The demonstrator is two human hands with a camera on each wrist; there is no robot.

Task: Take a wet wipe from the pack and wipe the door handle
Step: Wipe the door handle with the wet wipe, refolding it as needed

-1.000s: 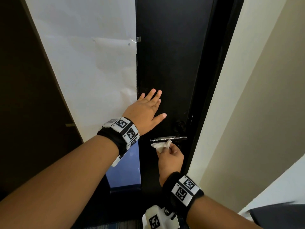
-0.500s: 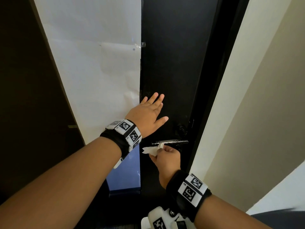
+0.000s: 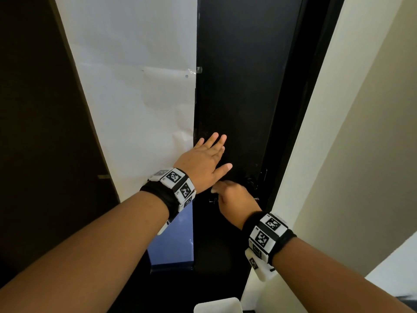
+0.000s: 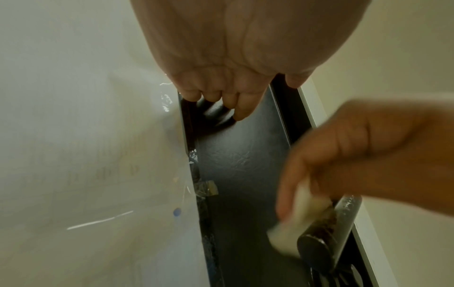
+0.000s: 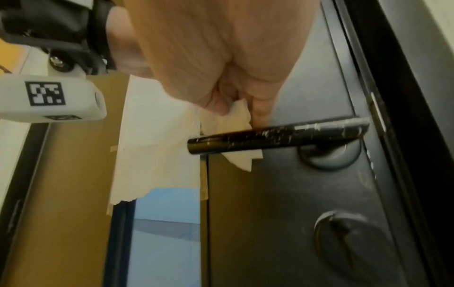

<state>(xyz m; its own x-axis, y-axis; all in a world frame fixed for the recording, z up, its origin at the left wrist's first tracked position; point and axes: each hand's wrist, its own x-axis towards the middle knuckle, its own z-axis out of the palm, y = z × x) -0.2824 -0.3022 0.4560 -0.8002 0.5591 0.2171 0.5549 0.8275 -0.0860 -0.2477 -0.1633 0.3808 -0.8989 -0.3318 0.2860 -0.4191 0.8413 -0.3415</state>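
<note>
The dark lever door handle [image 5: 270, 137] sticks out from the black door [image 3: 237, 86]. My right hand [image 3: 232, 195] lies over the handle from above and hides most of it in the head view. It pinches a white wet wipe [image 5: 236, 118] against the handle's top, and a corner of the wipe hangs behind the bar. In the left wrist view the wet wipe [image 4: 304, 200] sits under the right hand's fingers [image 4: 285, 194], at the handle's [image 4: 319, 240] free end. My left hand [image 3: 211, 154] rests flat on the door above the handle, fingers straight.
White paper [image 3: 135, 86] is taped over the panel left of the door. A round lock plate [image 5: 343, 238] is set in the door near the handle. The dark door frame and a cream wall [image 3: 327, 132] stand at the right. A white container rim [image 3: 217, 306] shows at the bottom.
My right hand has come up from under the handle's free end and now covers the handle from above, so the wipe is hidden in the head view. The left hand stays flat on the door.
</note>
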